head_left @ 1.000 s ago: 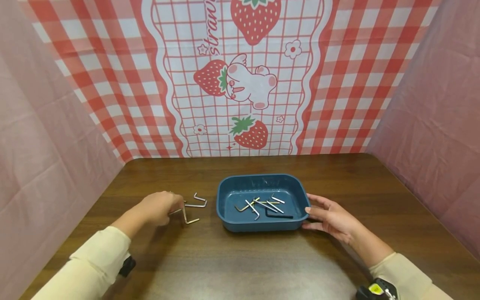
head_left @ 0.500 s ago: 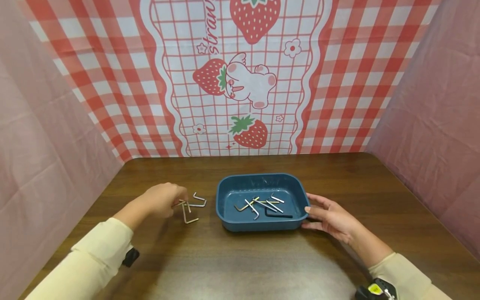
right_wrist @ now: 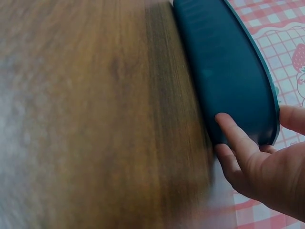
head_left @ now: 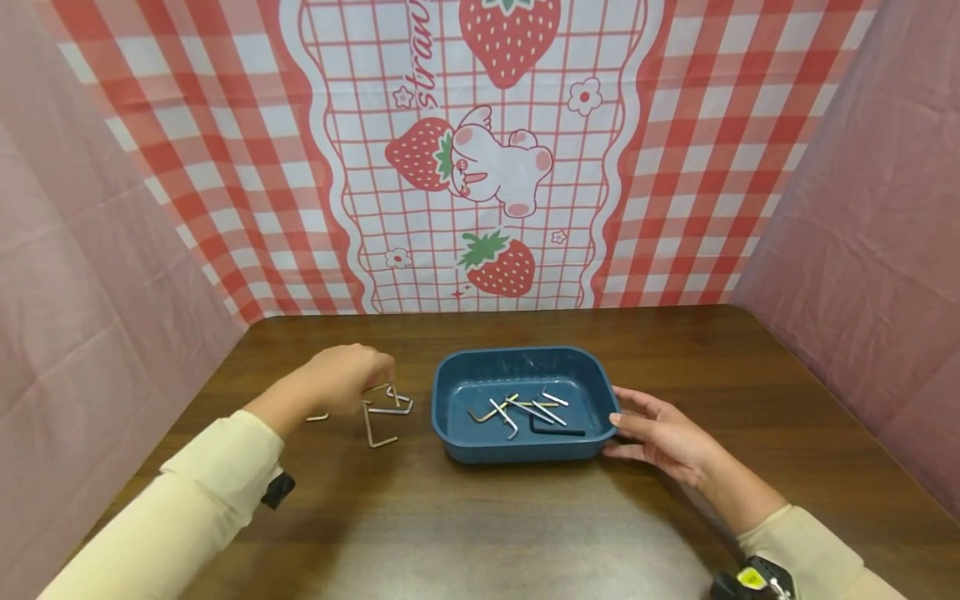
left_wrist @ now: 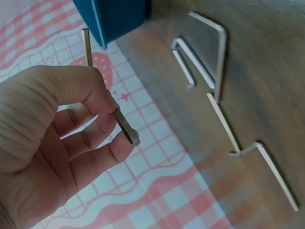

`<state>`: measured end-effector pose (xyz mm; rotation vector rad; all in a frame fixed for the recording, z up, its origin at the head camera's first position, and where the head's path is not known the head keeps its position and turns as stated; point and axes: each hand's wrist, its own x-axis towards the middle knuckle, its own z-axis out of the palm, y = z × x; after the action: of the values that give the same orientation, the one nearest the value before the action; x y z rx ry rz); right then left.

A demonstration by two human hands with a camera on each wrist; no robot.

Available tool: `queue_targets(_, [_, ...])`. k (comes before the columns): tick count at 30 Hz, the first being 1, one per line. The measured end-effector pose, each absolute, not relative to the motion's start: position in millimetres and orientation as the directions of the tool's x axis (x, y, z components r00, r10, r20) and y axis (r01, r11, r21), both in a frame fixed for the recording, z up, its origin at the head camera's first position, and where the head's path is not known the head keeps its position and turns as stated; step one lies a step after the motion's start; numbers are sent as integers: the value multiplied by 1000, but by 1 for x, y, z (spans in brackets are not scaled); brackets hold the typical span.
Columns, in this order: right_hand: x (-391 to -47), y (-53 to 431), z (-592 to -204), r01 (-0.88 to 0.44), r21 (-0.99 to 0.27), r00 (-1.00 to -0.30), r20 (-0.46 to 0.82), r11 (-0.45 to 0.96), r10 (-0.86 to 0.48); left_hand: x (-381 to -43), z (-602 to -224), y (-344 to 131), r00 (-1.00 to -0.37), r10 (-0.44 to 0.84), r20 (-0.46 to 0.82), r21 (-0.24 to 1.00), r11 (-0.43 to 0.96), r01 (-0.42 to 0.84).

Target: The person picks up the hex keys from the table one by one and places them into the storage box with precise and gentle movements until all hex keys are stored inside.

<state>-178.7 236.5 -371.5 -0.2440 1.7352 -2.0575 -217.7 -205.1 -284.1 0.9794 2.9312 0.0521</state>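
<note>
My left hand point(head_left: 341, 377) pinches a brass-coloured hex key point(left_wrist: 125, 126) between thumb and fingers, raised over several loose keys. Among those lying on the table are a brass hex key point(head_left: 369, 427) and a silver hex key point(head_left: 393, 411); another key's end point(head_left: 318, 417) shows left of the hand. A blue plastic tray point(head_left: 517, 452) stands to the right, with several silver and brass keys and a black hex key point(head_left: 557, 431) inside. At the tray's right end, my right hand point(head_left: 667, 437) holds it, a digit over the rim and fingers against the outer wall.
The wooden table point(head_left: 480, 525) extends in front of the tray. A red-and-white strawberry cloth point(head_left: 502, 167) hangs behind it, and pink cloths stand at both sides. Each forearm wears a dark device near the cuff.
My left hand has risen and moved right and away from me with the brass hex key, uncovering a key end on the left. The right hand and tray stay put.
</note>
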Motion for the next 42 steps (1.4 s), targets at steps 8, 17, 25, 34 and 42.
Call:
queue_targets(8, [-180, 237, -371, 216, -970, -888, -147, -113, -435, -225, -275, -182, -765, 644, -16, 8, 765, 643])
queue_targets(17, [-181, 236, -371, 229, -966, -885, -156, -118, -439, -227, -269, -152, -748, 661, -62, -15, 748, 663])
queue_targets(25, [-181, 236, -371, 236, -964, -889, -163, -122, -428, -233, -275, -121, -742, 657, -133, -30, 746, 665])
queue_targets(34, [-180, 237, -372, 234, -964, -886, -157, -127, -436, -236, -279, -93, -716, 672, -188, -68, 718, 692])
queue_targets(42, [-180, 237, -372, 224, -967, -889, -150, -124, -433, -241, -282, -70, -663, 704, -254, -61, 673, 737])
